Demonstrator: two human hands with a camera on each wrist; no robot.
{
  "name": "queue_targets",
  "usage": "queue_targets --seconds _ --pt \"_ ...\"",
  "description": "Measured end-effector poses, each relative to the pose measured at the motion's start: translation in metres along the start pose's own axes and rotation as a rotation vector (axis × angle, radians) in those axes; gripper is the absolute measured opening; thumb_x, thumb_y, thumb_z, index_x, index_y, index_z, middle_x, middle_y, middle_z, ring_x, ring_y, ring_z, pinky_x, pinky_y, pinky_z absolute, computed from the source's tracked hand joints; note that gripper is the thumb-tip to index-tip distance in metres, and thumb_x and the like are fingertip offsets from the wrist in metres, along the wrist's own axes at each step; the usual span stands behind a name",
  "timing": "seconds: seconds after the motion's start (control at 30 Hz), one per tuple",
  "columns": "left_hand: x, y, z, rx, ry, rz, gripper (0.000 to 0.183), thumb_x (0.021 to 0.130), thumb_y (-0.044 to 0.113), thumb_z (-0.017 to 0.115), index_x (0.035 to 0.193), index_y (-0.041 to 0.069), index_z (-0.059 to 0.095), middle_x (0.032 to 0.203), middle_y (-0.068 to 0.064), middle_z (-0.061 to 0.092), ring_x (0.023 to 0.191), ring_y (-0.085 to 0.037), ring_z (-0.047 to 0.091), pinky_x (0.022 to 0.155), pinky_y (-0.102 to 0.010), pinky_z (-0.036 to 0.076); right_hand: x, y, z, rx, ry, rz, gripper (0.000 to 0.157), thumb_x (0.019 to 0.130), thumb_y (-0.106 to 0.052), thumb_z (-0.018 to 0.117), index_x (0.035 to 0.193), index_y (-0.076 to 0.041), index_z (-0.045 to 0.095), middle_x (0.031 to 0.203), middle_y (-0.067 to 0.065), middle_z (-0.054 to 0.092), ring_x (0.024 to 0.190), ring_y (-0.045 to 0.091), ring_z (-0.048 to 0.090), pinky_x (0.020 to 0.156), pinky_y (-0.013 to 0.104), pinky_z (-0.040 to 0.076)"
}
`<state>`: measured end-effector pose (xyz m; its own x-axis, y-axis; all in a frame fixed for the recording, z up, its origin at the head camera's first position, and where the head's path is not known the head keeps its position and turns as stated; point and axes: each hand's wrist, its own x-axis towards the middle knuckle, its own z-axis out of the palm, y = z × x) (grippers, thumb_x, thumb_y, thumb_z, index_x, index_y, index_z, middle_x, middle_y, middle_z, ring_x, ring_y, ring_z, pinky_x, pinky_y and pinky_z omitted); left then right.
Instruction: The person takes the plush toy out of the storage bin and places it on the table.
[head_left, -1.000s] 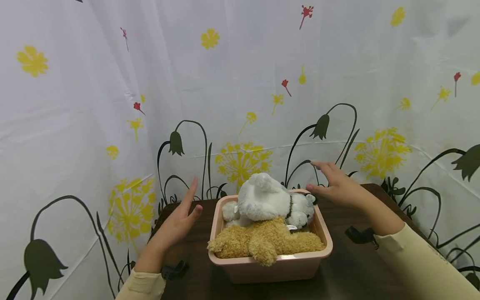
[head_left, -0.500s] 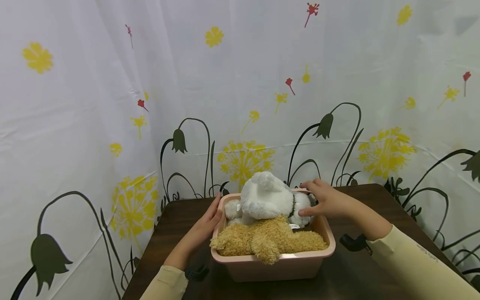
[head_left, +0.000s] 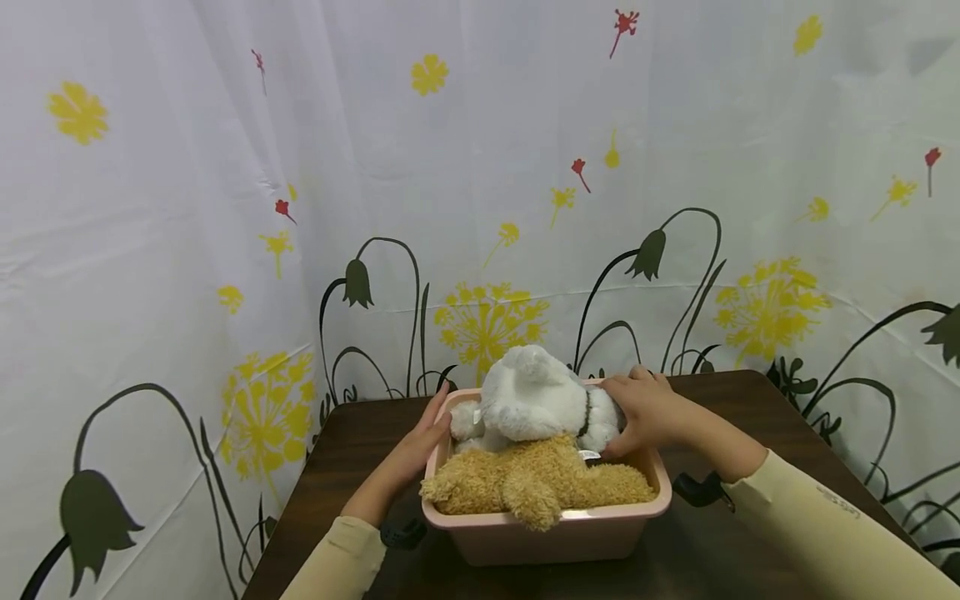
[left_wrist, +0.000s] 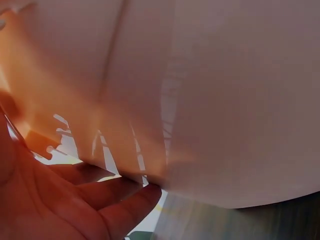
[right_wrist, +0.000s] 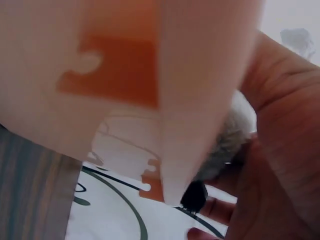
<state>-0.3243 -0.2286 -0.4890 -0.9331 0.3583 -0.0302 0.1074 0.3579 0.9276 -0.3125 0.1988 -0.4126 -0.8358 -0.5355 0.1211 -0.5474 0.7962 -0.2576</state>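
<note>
A pink plastic basin (head_left: 555,542) holds stuffed toys. A curly tan plush toy (head_left: 540,483) lies along its near side, one limb hanging over the front rim. Behind it a white and grey plush dog (head_left: 532,396) lies with its rump up and its head end to the right. My left hand (head_left: 408,458) lies against the basin's left wall, thumb near the rim. In the left wrist view its extended fingers (left_wrist: 125,210) touch the outer wall. My right hand (head_left: 648,412) grips the plush dog's right end, thumb in front and fingers behind; in the right wrist view grey fur (right_wrist: 232,132) shows beside the palm.
The basin stands on a dark brown wooden table (head_left: 720,533). A white curtain (head_left: 480,167) with printed yellow, red and dark green flowers hangs behind it. Each wrist wears a black strap device, one at the left wrist (head_left: 402,533) and another at the right wrist (head_left: 699,490).
Both hands have come inward and down from beside the basin. The left now touches its left wall, and the right has closed around the plush dog's right end. The toys have barely moved.
</note>
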Motion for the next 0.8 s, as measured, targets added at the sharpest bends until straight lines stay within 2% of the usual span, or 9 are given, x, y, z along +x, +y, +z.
queue_targets --seconds 0.1,0.17,0.3,0.4,0.47,0.6,0.7,0.73,0.8 --pt "-0.001 -0.001 0.003 -0.015 0.006 0.017 0.066 0.118 0.049 0.037 0.174 0.048 0.002 0.185 -0.004 -0.007 0.169 -0.047 0.002 0.128 -0.08 0.012 -0.001 0.002 0.003 0.017 0.064 -0.007 0.078 0.073 -0.044 0.093 0.143 -0.022 0.065 0.125 -0.005 0.069 0.106 0.022 0.053 0.088 0.052 0.041" --pt "-0.001 -0.001 0.005 -0.027 0.008 0.022 0.065 0.119 0.048 0.037 0.175 0.045 0.004 0.186 -0.006 -0.004 0.169 -0.048 0.004 0.129 -0.079 0.013 -0.002 0.004 0.005 0.06 0.116 -0.024 0.074 0.073 -0.036 0.092 0.14 -0.023 0.063 0.122 -0.004 0.065 0.102 0.021 0.057 0.087 0.049 0.046" --pt "-0.004 -0.003 0.007 -0.036 0.019 0.016 0.065 0.119 0.048 0.038 0.176 0.041 0.008 0.186 -0.007 -0.001 0.169 -0.049 0.007 0.128 -0.079 0.015 -0.007 0.0 0.005 0.238 0.175 -0.034 0.079 0.077 -0.027 0.094 0.147 -0.028 0.058 0.128 0.002 0.056 0.098 0.019 0.06 0.08 0.037 0.053" --pt "-0.006 -0.005 0.007 -0.041 0.032 0.017 0.065 0.119 0.047 0.038 0.176 0.037 0.009 0.186 -0.008 0.0 0.168 -0.05 0.01 0.128 -0.078 0.017 -0.008 -0.005 0.001 0.413 0.134 0.011 0.085 0.081 -0.038 0.098 0.153 -0.034 0.053 0.136 0.007 0.052 0.107 0.022 0.059 0.085 0.038 0.055" --pt "-0.007 -0.006 0.007 -0.058 0.039 0.024 0.064 0.119 0.046 0.037 0.177 0.036 0.01 0.185 -0.009 0.003 0.167 -0.05 0.015 0.128 -0.077 0.02 -0.006 -0.008 -0.003 0.557 0.064 0.074 0.089 0.082 -0.047 0.097 0.156 -0.036 0.049 0.142 0.011 0.051 0.112 0.025 0.062 0.089 0.042 0.057" --pt "-0.007 -0.003 0.008 -0.073 0.052 0.041 0.061 0.12 0.044 0.035 0.176 0.038 0.011 0.185 -0.012 0.008 0.166 -0.05 0.021 0.129 -0.074 0.023 0.0 -0.012 -0.01 0.797 -0.042 0.27 0.099 0.087 -0.055 0.091 0.164 -0.024 0.037 0.16 0.022 0.044 0.117 0.031 0.068 0.095 0.048 0.06" --pt "-0.006 0.0 0.008 -0.078 0.055 0.05 0.061 0.12 0.043 0.035 0.176 0.037 0.012 0.184 -0.012 0.011 0.167 -0.047 0.021 0.13 -0.072 0.022 0.004 -0.015 -0.015 0.836 -0.063 0.368 0.109 0.088 -0.057 0.089 0.168 -0.014 0.03 0.165 0.025 0.041 0.13 0.038 0.064 0.104 0.054 0.057" --pt "-0.005 0.001 0.009 -0.075 0.055 0.053 0.061 0.12 0.043 0.035 0.176 0.035 0.012 0.184 -0.013 0.011 0.167 -0.048 0.02 0.131 -0.073 0.021 0.004 -0.016 -0.016 0.832 -0.069 0.373 0.108 0.088 -0.057 0.089 0.167 -0.012 0.03 0.165 0.026 0.04 0.136 0.04 0.06 0.106 0.056 0.055" --pt "-0.005 0.002 0.01 -0.066 0.057 0.049 0.062 0.119 0.043 0.034 0.176 0.033 0.011 0.184 -0.012 0.01 0.168 -0.047 0.017 0.131 -0.073 0.019 0.004 -0.017 -0.018 0.847 -0.079 0.373 0.1 0.089 -0.054 0.089 0.162 -0.013 0.034 0.165 0.026 0.04 0.137 0.042 0.058 0.107 0.058 0.054"
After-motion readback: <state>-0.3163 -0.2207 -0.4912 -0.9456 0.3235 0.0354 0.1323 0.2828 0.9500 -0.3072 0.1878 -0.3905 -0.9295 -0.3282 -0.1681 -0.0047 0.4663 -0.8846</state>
